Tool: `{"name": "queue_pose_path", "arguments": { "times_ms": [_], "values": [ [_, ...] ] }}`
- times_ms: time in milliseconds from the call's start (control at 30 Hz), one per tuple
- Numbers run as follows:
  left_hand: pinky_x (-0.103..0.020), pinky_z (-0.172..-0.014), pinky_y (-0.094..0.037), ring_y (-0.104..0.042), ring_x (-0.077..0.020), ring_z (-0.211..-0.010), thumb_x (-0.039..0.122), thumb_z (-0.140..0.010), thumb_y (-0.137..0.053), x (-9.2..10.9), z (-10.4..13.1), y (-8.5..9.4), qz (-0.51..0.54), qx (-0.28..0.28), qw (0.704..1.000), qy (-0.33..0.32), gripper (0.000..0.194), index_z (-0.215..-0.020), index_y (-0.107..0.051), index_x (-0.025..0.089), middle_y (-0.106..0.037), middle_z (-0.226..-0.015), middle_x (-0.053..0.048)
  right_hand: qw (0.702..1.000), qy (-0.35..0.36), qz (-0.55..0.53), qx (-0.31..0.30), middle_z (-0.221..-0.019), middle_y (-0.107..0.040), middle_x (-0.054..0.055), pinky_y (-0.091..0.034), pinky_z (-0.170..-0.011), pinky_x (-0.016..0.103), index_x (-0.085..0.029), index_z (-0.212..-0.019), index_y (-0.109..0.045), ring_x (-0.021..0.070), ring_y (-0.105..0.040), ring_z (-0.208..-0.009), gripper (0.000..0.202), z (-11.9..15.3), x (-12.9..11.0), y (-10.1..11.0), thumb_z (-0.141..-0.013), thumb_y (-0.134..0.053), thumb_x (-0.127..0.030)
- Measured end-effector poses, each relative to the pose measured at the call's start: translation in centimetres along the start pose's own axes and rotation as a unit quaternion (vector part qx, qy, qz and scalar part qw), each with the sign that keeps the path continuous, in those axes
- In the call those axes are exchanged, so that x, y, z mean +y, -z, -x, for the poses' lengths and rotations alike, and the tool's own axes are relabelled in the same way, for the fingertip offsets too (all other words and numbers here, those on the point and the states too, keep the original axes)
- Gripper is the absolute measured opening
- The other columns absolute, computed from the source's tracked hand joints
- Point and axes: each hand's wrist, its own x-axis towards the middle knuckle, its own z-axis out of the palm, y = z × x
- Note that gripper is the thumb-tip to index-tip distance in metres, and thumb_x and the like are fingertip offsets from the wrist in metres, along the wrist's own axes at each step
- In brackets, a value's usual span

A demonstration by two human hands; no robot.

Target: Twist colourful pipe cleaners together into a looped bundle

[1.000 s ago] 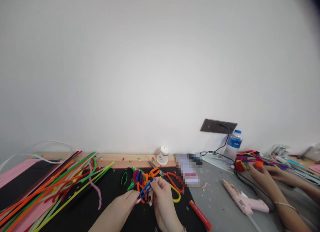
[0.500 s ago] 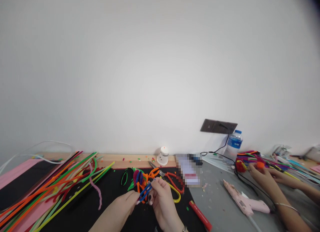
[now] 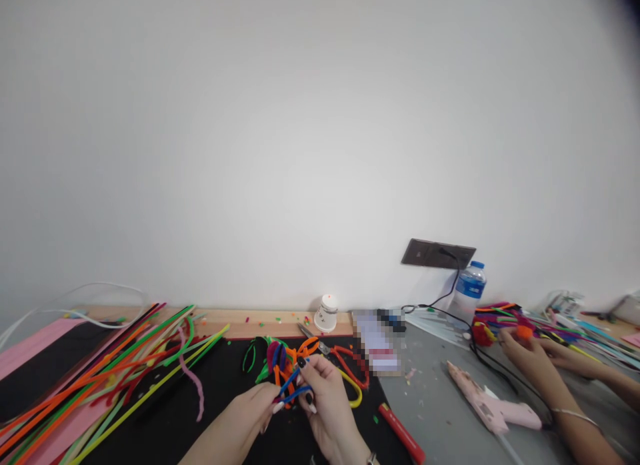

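Note:
Over the black mat (image 3: 225,378), a bent blue pipe cleaner (image 3: 295,383) is stretched between my two hands. My left hand (image 3: 250,409) is closed, pinching one end of it. With thumb and fingers my right hand (image 3: 325,395) grips the other side, and the blue strands form a narrow loop between the hands. Just behind lie coiled orange, purple and green pipe cleaners (image 3: 277,353). Pliers with red handles (image 3: 350,358) and scissors with a yellow handle loop (image 3: 356,393) rest close to my right hand, partly hidden by it.
Many long pipe cleaners (image 3: 125,371) spread across the left. A paper cup (image 3: 327,313) stands upside down by the wall. On the right are a red tube-shaped item (image 3: 401,431), a pink glue gun (image 3: 493,405), a water bottle (image 3: 470,288), and another person's hands (image 3: 523,348) holding an orange-and-red piece.
The blue pipe cleaner's loop has opened wider between my hands. My right fingers have shifted their grip, while the left hand stays almost in place.

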Motion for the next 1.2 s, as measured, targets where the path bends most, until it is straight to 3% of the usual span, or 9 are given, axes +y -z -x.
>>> {"name": "queue_pose_path", "arguments": {
  "times_ms": [133,300,400,733,900,1200],
  "values": [
    [-0.018,-0.057,-0.041,-0.050,-0.0129,-0.060,0.024,-0.084,-0.034,0.2,-0.1,0.2,-0.005,0.022,1.000,-0.011,0.024,-0.077,-0.057,0.020,-0.053,-0.067,0.001,1.000,-0.001,-0.002,-0.020,-0.050,-0.053,-0.002,-0.017,-0.030,0.013,-0.011,-0.058,-0.053,0.0005,-0.032,-0.032,0.025,0.1,-0.2,-0.1,-0.065,-0.071,-0.028],
    [-0.019,-0.052,-0.037,-0.044,-0.0124,-0.052,0.030,-0.084,-0.034,0.0,-0.2,0.5,-0.009,0.092,0.996,0.008,0.028,-0.063,-0.051,0.021,-0.044,-0.057,0.004,0.997,0.009,-0.074,-0.028,-0.057,-0.055,-0.003,-0.037,-0.041,0.014,-0.013,-0.072,-0.061,0.0041,-0.046,-0.044,0.018,0.1,-0.9,-0.1,-0.065,-0.072,-0.026],
    [-0.020,-0.051,-0.036,-0.044,-0.0128,-0.050,0.033,-0.083,-0.034,-0.2,-0.3,0.5,-0.002,0.113,0.993,0.017,0.028,-0.061,-0.049,0.021,-0.041,-0.053,0.005,0.996,0.000,-0.075,-0.050,-0.063,-0.059,0.000,-0.043,-0.050,0.016,-0.013,-0.078,-0.064,0.0057,-0.051,-0.050,0.020,0.2,-1.1,-0.2,-0.063,-0.074,-0.018],
    [-0.020,-0.051,-0.037,-0.042,-0.0132,-0.050,0.045,-0.080,-0.035,0.8,-0.3,0.3,0.065,0.081,0.993,0.057,0.036,-0.056,-0.046,0.022,-0.042,-0.050,0.005,0.992,-0.016,0.004,-0.125,-0.052,-0.056,0.000,-0.031,-0.036,0.015,-0.010,-0.067,-0.063,0.0047,-0.043,-0.038,0.022,0.9,-0.7,-0.9,-0.069,-0.070,-0.031],
    [-0.021,-0.050,-0.036,-0.041,-0.0132,-0.049,0.047,-0.079,-0.035,1.0,-0.4,0.2,0.079,0.070,0.992,0.064,0.037,-0.054,-0.046,0.022,-0.041,-0.049,0.005,0.994,0.001,0.027,-0.105,-0.042,-0.045,-0.005,-0.023,-0.034,0.016,-0.011,-0.061,-0.059,0.0023,-0.030,-0.033,0.027,0.8,-0.6,-0.8,-0.070,-0.067,-0.036],
    [-0.020,-0.050,-0.036,-0.040,-0.0129,-0.048,0.047,-0.080,-0.034,0.8,-0.3,0.3,0.074,0.062,0.994,0.056,0.038,-0.054,-0.044,0.022,-0.040,-0.048,0.005,0.995,0.031,0.032,-0.085,-0.042,-0.041,-0.007,-0.018,-0.036,0.017,-0.014,-0.059,-0.051,0.0024,-0.028,-0.033,0.027,0.5,-0.8,-0.6,-0.071,-0.067,-0.032]
  ]
}}
